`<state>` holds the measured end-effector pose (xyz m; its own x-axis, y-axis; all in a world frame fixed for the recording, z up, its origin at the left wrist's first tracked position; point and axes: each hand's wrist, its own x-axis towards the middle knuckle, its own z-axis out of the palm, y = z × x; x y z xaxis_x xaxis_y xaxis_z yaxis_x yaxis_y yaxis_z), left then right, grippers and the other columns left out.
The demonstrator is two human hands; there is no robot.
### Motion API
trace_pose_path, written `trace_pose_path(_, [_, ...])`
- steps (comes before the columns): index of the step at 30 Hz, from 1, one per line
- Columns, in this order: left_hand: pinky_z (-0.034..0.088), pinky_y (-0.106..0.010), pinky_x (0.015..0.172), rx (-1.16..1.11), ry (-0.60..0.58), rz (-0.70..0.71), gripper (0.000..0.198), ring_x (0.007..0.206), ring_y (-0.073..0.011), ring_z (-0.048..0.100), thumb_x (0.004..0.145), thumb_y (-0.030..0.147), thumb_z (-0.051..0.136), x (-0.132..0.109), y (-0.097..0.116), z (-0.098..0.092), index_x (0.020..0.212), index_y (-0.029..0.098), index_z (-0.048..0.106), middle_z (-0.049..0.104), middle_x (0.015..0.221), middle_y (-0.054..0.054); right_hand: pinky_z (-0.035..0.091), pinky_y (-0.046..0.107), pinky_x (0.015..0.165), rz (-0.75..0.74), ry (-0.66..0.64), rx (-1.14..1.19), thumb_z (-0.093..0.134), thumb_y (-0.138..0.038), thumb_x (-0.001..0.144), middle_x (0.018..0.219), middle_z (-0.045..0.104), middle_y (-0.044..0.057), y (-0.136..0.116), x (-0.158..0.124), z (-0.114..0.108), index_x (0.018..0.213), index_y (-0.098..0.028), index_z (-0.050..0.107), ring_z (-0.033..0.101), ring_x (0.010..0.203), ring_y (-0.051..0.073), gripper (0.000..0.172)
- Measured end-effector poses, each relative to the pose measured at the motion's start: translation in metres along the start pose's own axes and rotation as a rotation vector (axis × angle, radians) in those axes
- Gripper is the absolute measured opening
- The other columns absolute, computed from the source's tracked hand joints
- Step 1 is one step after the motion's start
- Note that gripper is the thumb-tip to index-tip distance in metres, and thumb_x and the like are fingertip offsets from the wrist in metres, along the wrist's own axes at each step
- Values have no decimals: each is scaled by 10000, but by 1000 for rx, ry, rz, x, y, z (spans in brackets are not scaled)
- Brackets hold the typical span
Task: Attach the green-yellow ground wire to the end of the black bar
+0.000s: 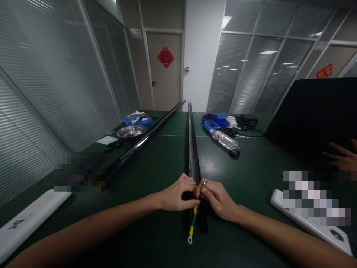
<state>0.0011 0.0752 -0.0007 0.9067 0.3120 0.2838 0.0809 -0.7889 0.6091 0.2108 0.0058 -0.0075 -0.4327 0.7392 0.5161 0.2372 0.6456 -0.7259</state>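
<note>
A long black metal rail (193, 149) runs away from me along the table, its near end between my hands. My left hand (178, 194) is curled at that end, fingers on the rail and thumb pressed at the top of a short green wire (193, 223) with yellow sleeves. The wire's lower ring terminal (190, 239) hangs free; its upper end is partly covered by the thumb. My right hand (219, 199) is closed in a pinch beside the rail, with a small shiny metal fastener (204, 183) at its fingertips. Its exact kind is too small to tell.
Another black rail (145, 140) lies to the left, near a metal bowl (131, 131) and a blue tray (138, 120). Blue bins (211, 125) and a plastic bottle (225, 139) sit right. White devices (33, 219) flank me. Another person's hand (341, 156) shows by a black screen (318, 115).
</note>
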Motion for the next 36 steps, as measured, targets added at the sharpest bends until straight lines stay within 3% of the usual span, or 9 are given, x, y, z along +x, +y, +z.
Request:
trace_pose_path(14, [340, -352, 927, 14, 6, -22, 216, 926, -190, 589, 983, 381, 624, 1, 3, -2, 890, 186, 622, 683, 908, -10, 482, 300, 719, -63, 56, 10, 388, -385, 1130, 843, 612, 45, 2, -3, 0, 925, -189, 675, 594, 753, 181, 404])
trace_pose_path(36, [336, -350, 953, -18, 13, -28, 227, 984, -197, 605, 993, 368, 607, 1, 4, -1, 863, 186, 572, 682, 966, -16, 461, 293, 718, -5, 56, 2, 395, -380, 1131, 822, 603, 32, 7, -2, 1, 906, -187, 651, 584, 747, 173, 392])
